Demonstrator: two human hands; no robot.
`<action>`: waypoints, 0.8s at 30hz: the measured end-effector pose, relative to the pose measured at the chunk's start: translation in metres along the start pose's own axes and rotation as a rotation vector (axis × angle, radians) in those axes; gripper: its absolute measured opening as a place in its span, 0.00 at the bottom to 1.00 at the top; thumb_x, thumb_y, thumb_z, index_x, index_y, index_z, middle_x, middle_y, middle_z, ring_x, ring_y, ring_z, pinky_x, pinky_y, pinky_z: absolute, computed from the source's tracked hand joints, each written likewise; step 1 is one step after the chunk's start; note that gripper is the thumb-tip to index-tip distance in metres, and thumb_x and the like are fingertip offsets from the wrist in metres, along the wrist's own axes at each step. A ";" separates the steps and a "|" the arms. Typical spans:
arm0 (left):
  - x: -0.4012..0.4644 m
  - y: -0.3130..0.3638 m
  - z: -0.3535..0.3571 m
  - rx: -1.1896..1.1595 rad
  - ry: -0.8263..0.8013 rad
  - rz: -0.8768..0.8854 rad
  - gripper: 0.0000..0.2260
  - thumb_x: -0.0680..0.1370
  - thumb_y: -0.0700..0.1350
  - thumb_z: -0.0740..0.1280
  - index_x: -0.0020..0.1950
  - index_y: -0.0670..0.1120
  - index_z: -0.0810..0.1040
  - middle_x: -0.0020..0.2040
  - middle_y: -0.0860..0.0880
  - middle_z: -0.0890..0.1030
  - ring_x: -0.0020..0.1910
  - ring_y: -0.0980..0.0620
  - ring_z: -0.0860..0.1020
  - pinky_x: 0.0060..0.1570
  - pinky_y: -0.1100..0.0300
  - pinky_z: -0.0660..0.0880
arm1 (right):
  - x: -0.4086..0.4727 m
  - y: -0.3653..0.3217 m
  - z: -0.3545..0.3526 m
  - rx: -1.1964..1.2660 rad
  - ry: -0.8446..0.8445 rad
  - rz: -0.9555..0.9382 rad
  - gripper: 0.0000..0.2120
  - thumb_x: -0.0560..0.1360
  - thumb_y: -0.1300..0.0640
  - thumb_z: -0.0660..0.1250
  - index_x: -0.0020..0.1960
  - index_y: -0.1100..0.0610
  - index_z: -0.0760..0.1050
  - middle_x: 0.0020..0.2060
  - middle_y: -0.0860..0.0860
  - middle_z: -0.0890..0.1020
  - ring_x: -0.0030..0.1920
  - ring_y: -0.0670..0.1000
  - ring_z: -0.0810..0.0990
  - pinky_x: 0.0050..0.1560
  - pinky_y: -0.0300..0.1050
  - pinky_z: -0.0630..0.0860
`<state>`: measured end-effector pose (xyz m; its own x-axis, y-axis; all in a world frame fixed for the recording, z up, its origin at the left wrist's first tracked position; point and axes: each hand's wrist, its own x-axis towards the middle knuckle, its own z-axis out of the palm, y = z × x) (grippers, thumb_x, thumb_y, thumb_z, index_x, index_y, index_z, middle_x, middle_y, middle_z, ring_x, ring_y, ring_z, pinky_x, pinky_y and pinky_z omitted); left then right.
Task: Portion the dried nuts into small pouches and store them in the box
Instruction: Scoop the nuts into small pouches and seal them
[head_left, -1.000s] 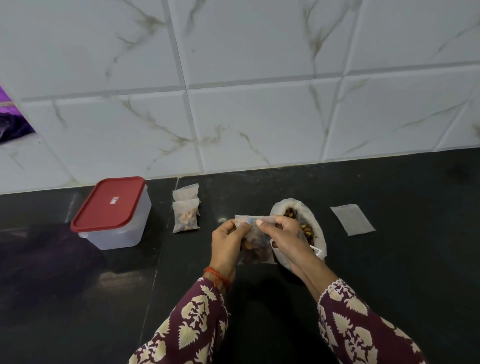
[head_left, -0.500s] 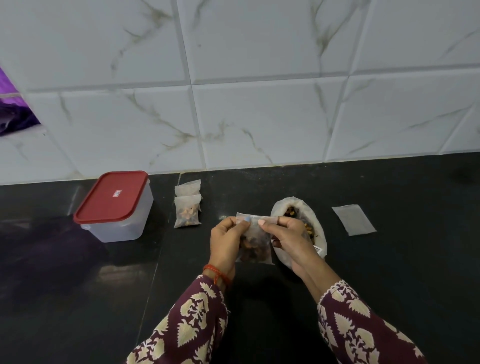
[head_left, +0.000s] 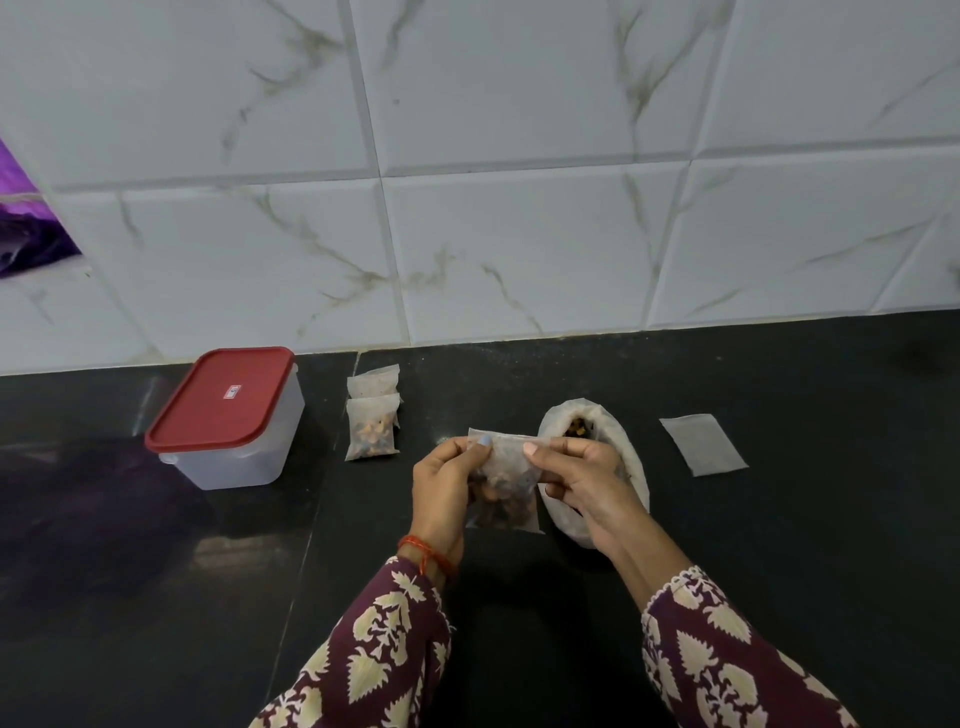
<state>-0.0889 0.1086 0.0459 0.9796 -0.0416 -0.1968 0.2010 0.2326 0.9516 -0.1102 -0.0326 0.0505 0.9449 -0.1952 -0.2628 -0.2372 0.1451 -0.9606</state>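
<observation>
Left hand (head_left: 451, 488) and right hand (head_left: 582, 480) both pinching top edge of nut-filled pouch (head_left: 506, 491) above black counter (head_left: 779, 519), open nut bag (head_left: 631, 457) just behind, lidded box (head_left: 228, 415) far left, two filled pouches (head_left: 374, 423) beside it

Light soft, even, moderately dim; cool grey cast over the tiled wall (head_left: 519, 249). Black countertop (head_left: 779, 519) reads very dark, with faint dull reflections near its left edge: a pale patch in front of the red-lidded box (head_left: 228, 415) and a streak behind it. Dark shadow pools on the countertop under the forearms. Wide-angle bend: grout lines and the countertop's back edge curve toward the corners. Focus fair at centre, softer at edges; fine detail smeared.
</observation>
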 end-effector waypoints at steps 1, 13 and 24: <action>0.000 0.000 -0.001 0.002 0.000 -0.003 0.07 0.77 0.39 0.66 0.39 0.41 0.79 0.39 0.44 0.79 0.39 0.49 0.78 0.38 0.58 0.76 | 0.000 0.000 0.000 0.002 0.009 0.003 0.05 0.72 0.59 0.72 0.45 0.61 0.82 0.42 0.58 0.85 0.44 0.53 0.82 0.44 0.43 0.76; -0.003 0.000 -0.003 -0.020 0.045 -0.001 0.04 0.76 0.39 0.68 0.40 0.40 0.79 0.37 0.44 0.80 0.34 0.51 0.79 0.33 0.60 0.78 | -0.002 0.000 -0.006 0.035 0.041 -0.002 0.07 0.71 0.60 0.72 0.48 0.61 0.81 0.41 0.55 0.83 0.42 0.49 0.80 0.41 0.39 0.77; -0.005 0.001 0.000 -0.047 0.056 -0.014 0.05 0.76 0.38 0.67 0.40 0.41 0.77 0.38 0.45 0.79 0.35 0.52 0.79 0.34 0.59 0.78 | -0.006 -0.003 -0.004 0.038 0.022 0.032 0.08 0.74 0.54 0.70 0.48 0.59 0.79 0.38 0.51 0.82 0.40 0.46 0.80 0.40 0.38 0.75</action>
<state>-0.0941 0.1089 0.0482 0.9744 0.0092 -0.2247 0.2134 0.2781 0.9366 -0.1160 -0.0356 0.0546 0.9315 -0.2116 -0.2958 -0.2581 0.1882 -0.9476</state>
